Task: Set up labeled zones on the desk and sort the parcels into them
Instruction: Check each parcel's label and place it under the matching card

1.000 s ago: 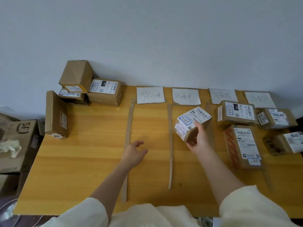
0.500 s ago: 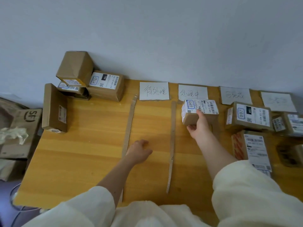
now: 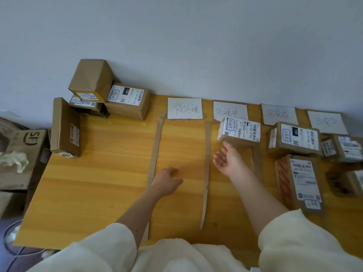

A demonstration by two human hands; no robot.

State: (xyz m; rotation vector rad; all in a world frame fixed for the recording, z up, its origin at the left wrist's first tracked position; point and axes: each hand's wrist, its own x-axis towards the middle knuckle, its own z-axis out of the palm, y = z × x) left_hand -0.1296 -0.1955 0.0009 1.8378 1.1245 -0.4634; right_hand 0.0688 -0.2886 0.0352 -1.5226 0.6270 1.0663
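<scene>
A small labelled parcel (image 3: 239, 132) stands on the wooden desk (image 3: 98, 185) in the second zone, just below its handwritten label card (image 3: 230, 110). My right hand (image 3: 227, 160) hovers palm-up right in front of that parcel, fingers relaxed and apart from it. My left hand (image 3: 167, 181) rests on the desk with loosely curled fingers beside a cardboard divider strip (image 3: 156, 148). A second strip (image 3: 206, 173) runs between my hands. The first zone's card (image 3: 184, 108) lies at the back. Two further cards (image 3: 280, 114) (image 3: 327, 122) lie to the right.
A stack of brown parcels (image 3: 110, 95) sits at the desk's back left, with a flat one (image 3: 65, 127) standing on edge. Sorted parcels (image 3: 294, 139) (image 3: 300, 183) (image 3: 343, 148) fill the right zones. Cardboard boxes (image 3: 21, 154) stand on the floor to the left.
My right hand carried the small parcel to the back of the second zone, set it down and let go, then drew back a little. My left hand stayed on the desk.
</scene>
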